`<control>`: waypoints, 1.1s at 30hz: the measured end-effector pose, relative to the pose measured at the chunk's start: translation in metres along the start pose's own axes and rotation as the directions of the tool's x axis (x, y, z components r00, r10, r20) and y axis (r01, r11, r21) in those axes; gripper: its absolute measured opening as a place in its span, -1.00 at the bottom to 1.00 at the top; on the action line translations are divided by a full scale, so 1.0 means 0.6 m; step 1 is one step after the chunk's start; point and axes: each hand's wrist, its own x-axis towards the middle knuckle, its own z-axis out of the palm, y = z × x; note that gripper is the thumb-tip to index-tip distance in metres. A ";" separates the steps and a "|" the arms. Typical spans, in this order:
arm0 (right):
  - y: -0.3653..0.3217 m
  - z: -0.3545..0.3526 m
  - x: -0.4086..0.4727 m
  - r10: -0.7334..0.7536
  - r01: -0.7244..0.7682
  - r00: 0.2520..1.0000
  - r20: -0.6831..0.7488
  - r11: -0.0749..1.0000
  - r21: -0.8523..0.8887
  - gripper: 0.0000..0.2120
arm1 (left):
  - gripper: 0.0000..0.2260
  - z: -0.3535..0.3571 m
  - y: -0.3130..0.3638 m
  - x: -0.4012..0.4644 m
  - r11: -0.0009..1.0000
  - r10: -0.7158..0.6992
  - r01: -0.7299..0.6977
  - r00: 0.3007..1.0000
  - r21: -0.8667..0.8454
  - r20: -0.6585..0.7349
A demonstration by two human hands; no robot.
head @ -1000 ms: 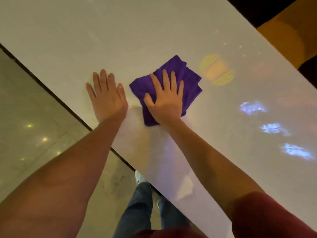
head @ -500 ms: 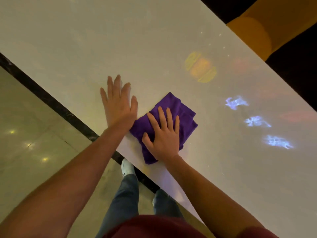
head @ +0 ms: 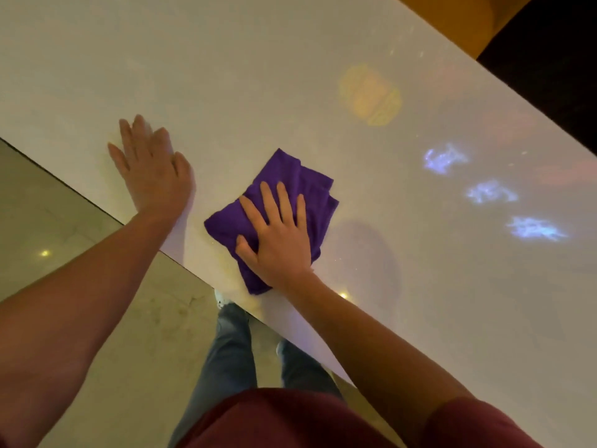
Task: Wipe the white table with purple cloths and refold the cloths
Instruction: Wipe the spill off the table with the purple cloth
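A folded purple cloth [head: 310,185] lies on the white table [head: 258,66] close to its near edge. My right hand [head: 277,234] presses flat on the cloth with fingers spread, covering its middle and near part. My left hand [head: 151,166] rests flat on the bare table to the left of the cloth, fingers together, apart from the cloth by a hand's width. Only this one cloth is in view.
The table's near edge runs diagonally from upper left to lower right, with tiled floor [head: 64,227] below it. My legs and a shoe [head: 223,302] stand by the edge. Coloured light reflections [head: 371,95] dot the tabletop. A yellow seat [head: 458,14] is beyond the far edge.
My right hand has pulled the cloth toward the near edge over the past second. My left hand, beside the cloth half a second ago, now lies further left of it.
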 end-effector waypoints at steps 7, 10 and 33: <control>0.140 -0.034 -0.117 -0.035 0.037 0.999 0.038 0.998 -0.051 -0.37 | -0.45 0.033 0.187 -0.129 0.996 0.085 -0.085 0.990 -0.005 0.114; 0.142 -0.032 -0.101 -0.024 0.024 1.000 0.005 0.998 -0.056 -0.36 | -0.44 0.051 0.186 -0.125 0.997 0.077 -0.079 0.994 0.016 0.077; 0.322 -0.084 -0.374 0.007 -0.008 1.000 -0.031 0.999 -0.036 -0.36 | -0.52 0.058 0.199 -0.184 0.961 0.276 -0.276 0.961 0.017 -0.010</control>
